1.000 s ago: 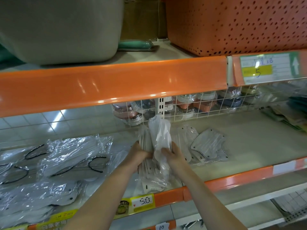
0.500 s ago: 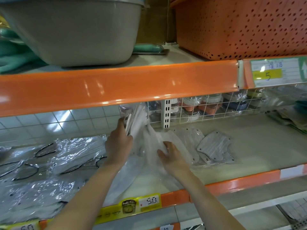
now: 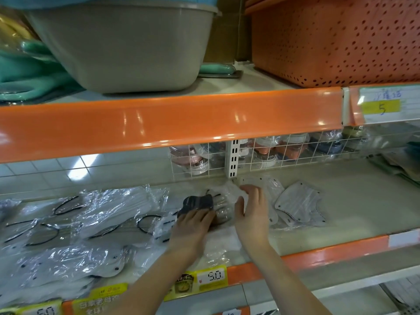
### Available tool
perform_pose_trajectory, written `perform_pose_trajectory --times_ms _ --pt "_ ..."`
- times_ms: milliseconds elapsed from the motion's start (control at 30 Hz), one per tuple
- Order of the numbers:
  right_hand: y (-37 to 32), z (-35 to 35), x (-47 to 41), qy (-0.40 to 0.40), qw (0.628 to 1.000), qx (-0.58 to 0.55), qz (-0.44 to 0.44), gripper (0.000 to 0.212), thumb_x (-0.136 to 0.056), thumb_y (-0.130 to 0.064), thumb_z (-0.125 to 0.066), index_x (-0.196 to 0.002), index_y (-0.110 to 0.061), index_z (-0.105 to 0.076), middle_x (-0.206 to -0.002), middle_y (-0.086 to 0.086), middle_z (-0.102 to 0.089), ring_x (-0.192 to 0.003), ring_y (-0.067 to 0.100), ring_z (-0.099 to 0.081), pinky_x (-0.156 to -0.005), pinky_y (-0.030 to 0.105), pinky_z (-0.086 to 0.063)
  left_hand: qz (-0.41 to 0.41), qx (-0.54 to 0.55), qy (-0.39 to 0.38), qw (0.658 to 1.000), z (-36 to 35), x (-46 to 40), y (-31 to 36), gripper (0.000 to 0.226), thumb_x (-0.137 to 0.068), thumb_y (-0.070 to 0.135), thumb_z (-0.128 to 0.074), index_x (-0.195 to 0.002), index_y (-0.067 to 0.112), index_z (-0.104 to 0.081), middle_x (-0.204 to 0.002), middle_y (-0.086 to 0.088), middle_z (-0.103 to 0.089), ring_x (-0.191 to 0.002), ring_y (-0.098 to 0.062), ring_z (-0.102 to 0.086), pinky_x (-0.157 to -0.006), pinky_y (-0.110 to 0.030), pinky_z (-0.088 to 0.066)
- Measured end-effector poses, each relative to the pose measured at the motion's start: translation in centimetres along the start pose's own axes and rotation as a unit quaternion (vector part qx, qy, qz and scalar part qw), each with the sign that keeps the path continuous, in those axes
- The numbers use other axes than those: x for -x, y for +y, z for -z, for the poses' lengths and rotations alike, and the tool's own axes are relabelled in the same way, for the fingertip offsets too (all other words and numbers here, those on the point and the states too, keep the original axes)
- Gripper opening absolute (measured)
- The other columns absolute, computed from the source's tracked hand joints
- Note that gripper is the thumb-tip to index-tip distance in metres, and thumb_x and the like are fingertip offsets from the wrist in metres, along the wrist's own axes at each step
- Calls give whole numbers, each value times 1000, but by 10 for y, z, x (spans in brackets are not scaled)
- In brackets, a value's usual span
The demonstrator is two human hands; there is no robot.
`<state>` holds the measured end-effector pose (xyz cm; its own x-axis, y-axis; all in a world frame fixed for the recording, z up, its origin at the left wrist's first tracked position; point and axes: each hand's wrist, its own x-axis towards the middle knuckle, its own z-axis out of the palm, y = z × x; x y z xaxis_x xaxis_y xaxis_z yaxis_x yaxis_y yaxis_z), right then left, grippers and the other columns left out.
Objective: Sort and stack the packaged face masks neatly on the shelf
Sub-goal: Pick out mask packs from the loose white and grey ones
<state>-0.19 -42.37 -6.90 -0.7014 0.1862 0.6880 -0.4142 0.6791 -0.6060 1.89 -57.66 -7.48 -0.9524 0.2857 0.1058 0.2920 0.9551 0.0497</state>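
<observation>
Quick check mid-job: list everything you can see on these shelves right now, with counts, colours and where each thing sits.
masks with black loops: several packs, clear wrap, left of middle shelf
dark mask: one, under the left fingers
white masks: a few packs, right of the hands
shelf: beige deck, orange front edge
price tags: yellow, two showing 5.0 on front edge; one showing 5 on upper rail
wire grid: white, back of shelf, wrapped goods behind
tub: one, grey, upper shelf
basket: one, orange, perforated, upper right
left hand: flat on the dark mask
right hand: on clear-wrapped packs
</observation>
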Motion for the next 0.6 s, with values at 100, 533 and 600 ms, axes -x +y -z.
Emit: perform_pose_trajectory --times_ms 100,533,600 --pt "8 -7 6 -118 992 29 -28 21 -86 -2 -51 -105 -7 -58 -108 6 -54 -91 24 -56 -70 34 -47 -10 45 -78 996 -9 1 -1 65 -99 35 -43 -153 28 -8 -161 5 -5 -148 -16 -1 -118 -33 -2" --pt "14 -24 24 -390 894 220 -12 69 -88 -63 -17 -142 -24 -36 -147 -4 -35 -137 17 -26 -115 32 -13 51 156 -121 979 -2 12 -44 150 -24 104 6 -151 30 -19 -160 8 -3 -147 -12 2 -117 -32 -2" --pt "14 -28 21 -390 895 217 -19 56 -96 -55 -29 -142 -24 -34 -148 -4 -32 -138 18 -24 -116 34 -12 60 162 -127 977 1 15 -48 139 -35 105 -6 -151 30 -20 -160 10 -5 -146 -12 0 -117 -33 -4"
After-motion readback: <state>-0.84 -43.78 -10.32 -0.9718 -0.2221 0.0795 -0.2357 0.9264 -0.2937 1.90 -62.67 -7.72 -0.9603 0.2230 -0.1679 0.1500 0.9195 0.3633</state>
